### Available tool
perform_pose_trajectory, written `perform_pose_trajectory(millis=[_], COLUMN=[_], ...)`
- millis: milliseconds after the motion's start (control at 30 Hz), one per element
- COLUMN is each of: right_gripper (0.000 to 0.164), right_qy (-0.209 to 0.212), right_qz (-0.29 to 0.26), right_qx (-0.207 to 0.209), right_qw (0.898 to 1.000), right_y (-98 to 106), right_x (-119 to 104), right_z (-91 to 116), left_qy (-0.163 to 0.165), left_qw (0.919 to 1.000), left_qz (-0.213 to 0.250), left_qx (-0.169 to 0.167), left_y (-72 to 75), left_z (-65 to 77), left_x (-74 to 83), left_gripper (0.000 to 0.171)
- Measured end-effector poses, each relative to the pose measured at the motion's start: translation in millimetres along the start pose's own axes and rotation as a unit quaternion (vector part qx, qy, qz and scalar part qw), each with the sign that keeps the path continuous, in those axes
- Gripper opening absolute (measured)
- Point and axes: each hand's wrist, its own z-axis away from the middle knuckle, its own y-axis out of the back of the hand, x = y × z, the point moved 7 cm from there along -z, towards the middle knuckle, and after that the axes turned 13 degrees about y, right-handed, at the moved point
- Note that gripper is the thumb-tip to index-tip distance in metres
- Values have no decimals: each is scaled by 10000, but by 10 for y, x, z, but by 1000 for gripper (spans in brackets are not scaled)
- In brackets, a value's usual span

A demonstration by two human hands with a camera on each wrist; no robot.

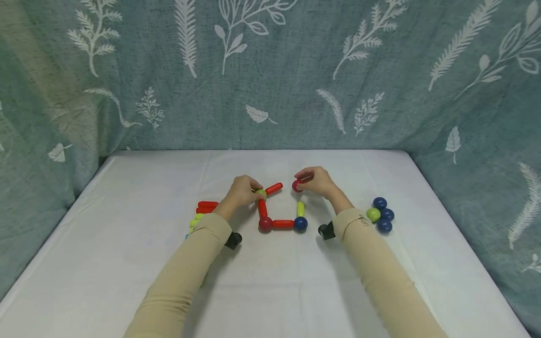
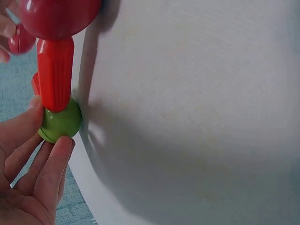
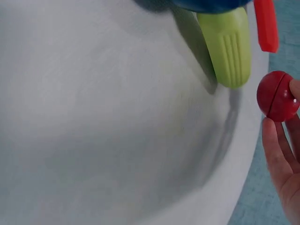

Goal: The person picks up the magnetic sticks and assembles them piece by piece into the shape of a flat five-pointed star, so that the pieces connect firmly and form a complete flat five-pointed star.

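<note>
My left hand (image 1: pixel 244 191) pinches a green ball (image 2: pixel 62 121) at the far left corner of a frame of rods and balls. From that ball one red rod (image 1: pixel 274 188) points right, and another red rod (image 2: pixel 55 75) runs down to a red ball (image 1: pixel 265 224). A third red rod (image 1: pixel 283 224) joins this red ball to a blue ball (image 1: pixel 300 224), which has a yellow-green rod (image 3: pixel 228 49) pointing away from me. My right hand (image 1: pixel 318 181) holds a second red ball (image 3: pixel 277 96) between thumb and fingers, beyond the free end of the yellow-green rod.
Several blue balls (image 1: pixel 384 226) and one green ball (image 1: pixel 373 214) lie together at the right. Red rods (image 1: pixel 207 204) and yellow-green rods (image 1: pixel 197 218) lie at the left, partly hidden by my left sleeve (image 1: pixel 186 277). A patterned cloth (image 1: pixel 270 94) hangs behind the white table (image 1: pixel 270 300).
</note>
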Motion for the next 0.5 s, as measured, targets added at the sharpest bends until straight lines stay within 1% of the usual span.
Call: perform_pose_trajectory(millis=[100, 267, 500], right_gripper=[32, 31, 29], right_qy=[-62, -95, -195], right_qz=[-14, -45, 160], right_qx=[39, -26, -169], right_qw=[10000, 9999, 9995], right_y=[-65, -166, -247], right_x=[-28, -88, -125], right_z=[-63, -145, -168], left_qy=[16, 54, -45], left_qw=[10000, 9999, 9998], left_qz=[-32, -97, -170], left_qx=[-14, -39, -93], left_y=[4, 10, -9], left_z=[16, 31, 52], left_x=[0, -10, 0], left_gripper=[30, 30, 29])
